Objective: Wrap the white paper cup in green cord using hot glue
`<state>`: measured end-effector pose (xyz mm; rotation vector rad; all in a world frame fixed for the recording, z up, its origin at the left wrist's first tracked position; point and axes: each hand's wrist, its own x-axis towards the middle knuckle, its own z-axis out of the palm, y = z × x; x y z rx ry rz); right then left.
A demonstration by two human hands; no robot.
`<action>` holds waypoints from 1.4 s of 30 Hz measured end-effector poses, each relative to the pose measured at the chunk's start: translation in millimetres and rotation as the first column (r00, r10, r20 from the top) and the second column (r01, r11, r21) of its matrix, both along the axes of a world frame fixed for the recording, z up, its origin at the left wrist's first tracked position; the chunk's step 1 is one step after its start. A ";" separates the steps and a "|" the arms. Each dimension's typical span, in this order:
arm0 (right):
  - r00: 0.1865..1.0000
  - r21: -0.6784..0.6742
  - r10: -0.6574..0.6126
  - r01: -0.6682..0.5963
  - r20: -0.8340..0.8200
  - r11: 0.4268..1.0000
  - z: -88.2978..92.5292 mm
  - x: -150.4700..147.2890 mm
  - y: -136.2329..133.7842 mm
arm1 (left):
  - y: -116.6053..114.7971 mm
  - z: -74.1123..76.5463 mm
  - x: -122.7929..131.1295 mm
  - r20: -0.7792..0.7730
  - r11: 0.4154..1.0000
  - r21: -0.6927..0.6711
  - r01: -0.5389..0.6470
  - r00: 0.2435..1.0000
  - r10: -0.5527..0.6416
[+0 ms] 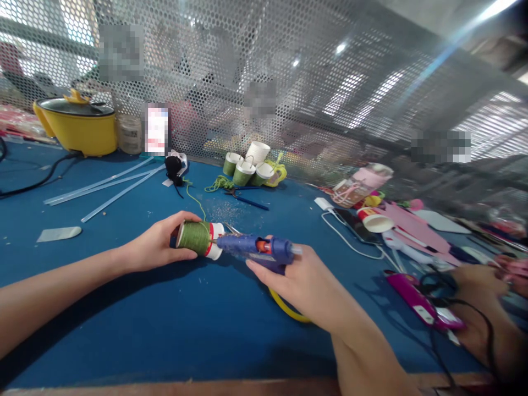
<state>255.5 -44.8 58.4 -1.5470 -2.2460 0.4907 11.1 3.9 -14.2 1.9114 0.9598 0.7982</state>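
My left hand is wrapped round a paper cup lying on its side, most of it wound with green yarn. A red and white band of the cup shows bare at its right end. In my right hand is a blue glue gun, its nozzle touching or very near the edge of the yarn. A clear glue stick pokes out of the gun's rear. From the cup a green strand runs back across the table. Part of a yellow ring-shaped thing shows beneath my right hand.
Several small yarn-wrapped cups stand at the back beside blue-handled pliers. Glue sticks lie left, near a yellow electric pot and a lit phone. A purple power strip with cables sits right, near another person's arm.
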 end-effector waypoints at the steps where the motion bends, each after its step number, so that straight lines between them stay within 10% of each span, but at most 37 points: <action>1: 1.000 -0.003 -0.005 0.005 -0.005 1.000 0.0 0.1 -0.4 | -0.1 0.0 0.1 0.004 1.000 -0.010 -0.002 1.000 0.002; 42: 0.999 0.026 -0.007 0.007 -0.035 1.000 8.4 -0.6 -0.9 | -2.4 0.3 -1.9 -0.168 0.871 0.465 0.156 0.982 -0.086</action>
